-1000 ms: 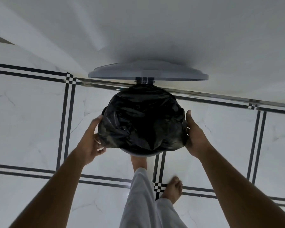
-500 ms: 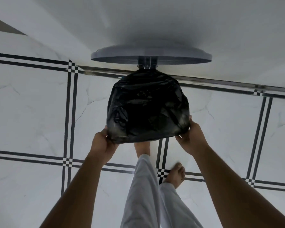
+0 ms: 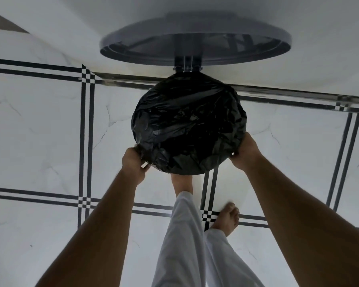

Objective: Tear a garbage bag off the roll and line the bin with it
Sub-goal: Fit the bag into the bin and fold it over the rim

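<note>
At centre of view: garbage bag (image 3: 189, 127), black and crinkled, stretched over the round mouth of the bin, whose body is hidden beneath the plastic.
Lid (image 3: 195, 41): grey, raised on its hinge at 12 o'clock from the bag, underside ribs showing.
Left hand (image 3: 134, 164): at 8 o'clock on the bag's edge, fingers curled, gripping the plastic.
Right hand (image 3: 246, 153): at 4 o'clock, fingers closed on the bag's edge.
Floor (image 3: 39, 131): white marble tiles with black stripe borders.
Feet: bare, one foot (image 3: 227, 218) at 5 o'clock, white trousers (image 3: 182, 241) below.
</note>
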Demonstrator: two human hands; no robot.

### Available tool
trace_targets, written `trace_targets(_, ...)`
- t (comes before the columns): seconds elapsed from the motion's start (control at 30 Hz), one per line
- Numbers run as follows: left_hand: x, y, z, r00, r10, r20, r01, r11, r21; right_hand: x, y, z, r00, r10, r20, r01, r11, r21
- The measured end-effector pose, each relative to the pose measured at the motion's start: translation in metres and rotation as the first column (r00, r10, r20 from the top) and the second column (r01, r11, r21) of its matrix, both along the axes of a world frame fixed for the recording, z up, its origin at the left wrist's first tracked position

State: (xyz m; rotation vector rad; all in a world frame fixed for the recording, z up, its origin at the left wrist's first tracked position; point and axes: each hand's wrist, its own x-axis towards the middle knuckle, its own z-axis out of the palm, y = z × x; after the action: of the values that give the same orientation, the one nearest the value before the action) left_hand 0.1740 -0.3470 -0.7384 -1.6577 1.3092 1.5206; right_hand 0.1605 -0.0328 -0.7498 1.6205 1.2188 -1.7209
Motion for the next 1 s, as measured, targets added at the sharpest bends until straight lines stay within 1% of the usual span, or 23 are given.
trace_targets(0.07, -0.01, -0.001, 0.011, 0.998, -0.04, -0.045, 0.037, 0.998, -0.046, -0.008, 0.007, 0.015, 1.0, -0.019, 0.008, 0.019, 0.999, 0.029)
trace_targets(0.17, -0.031, -0.005, 0.026, 0.986, -0.093, -0.138, 0.092, 0.996, -0.019, -0.02, 0.01, 0.042, 0.996, -0.038, -0.083, 0.033, 0.998, -0.057)
trace_targets(0.2, -0.037, -0.009, 0.027, 0.982, -0.134, -0.137, 0.13, 0.991, -0.033, -0.021, 0.009, 0.045, 0.995, 0.008, -0.1, -0.014, 0.998, -0.06)
trace_targets(0.23, -0.043, -0.012, 0.029, 0.977, -0.171, -0.13, 0.165, 0.984, -0.061, -0.024, 0.006, 0.051, 0.994, 0.045, -0.099, -0.048, 0.998, -0.03)
trace_targets(0.33, -0.06, -0.016, 0.017, 0.965, -0.251, -0.071, 0.238, 0.96, -0.147, -0.033, 0.005, 0.045, 0.989, 0.144, -0.044, -0.139, 0.986, 0.089)
trace_targets(0.4, -0.071, -0.017, 0.007, 0.955, -0.297, -0.02, 0.291, 0.945, -0.15, -0.044, 0.003, 0.037, 0.99, 0.137, 0.027, -0.139, 0.98, 0.145)
trace_targets(0.5, -0.081, -0.021, -0.01, 0.902, -0.423, 0.086, 0.431, 0.895, -0.112, -0.063, 0.006, 0.022, 0.994, 0.071, 0.085, -0.083, 0.987, 0.138)
trace_targets(0.53, -0.083, -0.023, -0.014, 0.892, -0.435, 0.126, 0.449, 0.885, -0.126, -0.067, 0.009, 0.017, 0.994, 0.073, 0.078, -0.082, 0.989, 0.121)
trace_targets(0.6, -0.089, -0.027, -0.017, 0.901, -0.405, 0.156, 0.428, 0.887, -0.17, -0.074, 0.017, 0.016, 0.995, 0.089, 0.033, -0.092, 0.991, 0.094)
trace_targets(0.63, -0.093, -0.028, -0.015, 0.913, -0.386, 0.135, 0.407, 0.89, -0.204, -0.076, 0.019, 0.02, 0.997, 0.074, 0.001, -0.073, 0.992, 0.101)
trace_targets(0.7, -0.103, -0.027, -0.011, 0.942, -0.335, -0.009, 0.319, 0.904, -0.284, -0.082, 0.022, 0.03, 0.994, 0.058, -0.097, -0.041, 0.984, 0.172)
trace_targets(0.73, -0.108, -0.025, -0.003, 0.943, -0.318, -0.1, 0.279, 0.916, -0.289, -0.084, 0.021, 0.035, 0.984, 0.097, -0.149, -0.063, 0.974, 0.218)
trace_targets(0.77, -0.113, -0.019, 0.011, 0.927, -0.32, -0.194, 0.269, 0.93, -0.248, -0.085, 0.018, 0.042, 0.968, 0.153, -0.197, -0.102, 0.964, 0.247)
trace_targets(0.8, -0.117, -0.014, 0.023, 0.896, -0.354, -0.268, 0.314, 0.932, -0.182, -0.087, 0.014, 0.047, 0.948, 0.223, -0.228, -0.159, 0.95, 0.267)
trace_targets(0.83, -0.12, -0.009, 0.033, 0.851, -0.421, -0.313, 0.4, 0.907, -0.134, -0.087, 0.009, 0.048, 0.923, 0.3, -0.241, -0.226, 0.929, 0.291)
trace_targets(0.87, -0.12, -0.004, 0.038, 0.802, -0.493, -0.337, 0.478, 0.868, -0.131, -0.087, 0.003, 0.048, 0.896, 0.377, -0.236, -0.295, 0.901, 0.317)
trace_targets(0.9, -0.12, -0.001, 0.041, 0.761, -0.546, -0.351, 0.522, 0.836, -0.168, -0.088, -0.001, 0.046, 0.878, 0.42, -0.228, -0.335, 0.881, 0.333)
trace_targets(0.93, -0.123, 0.0, 0.04, 0.734, -0.576, -0.361, 0.542, 0.816, -0.201, -0.09, -0.004, 0.044, 0.872, 0.436, -0.221, -0.351, 0.873, 0.338)
trace_targets(1.0, -0.13, 0.0, 0.04, 0.73, -0.577, -0.365, 0.544, 0.815, -0.201, -0.097, -0.008, 0.041, 0.895, 0.391, -0.214, -0.322, 0.899, 0.297)
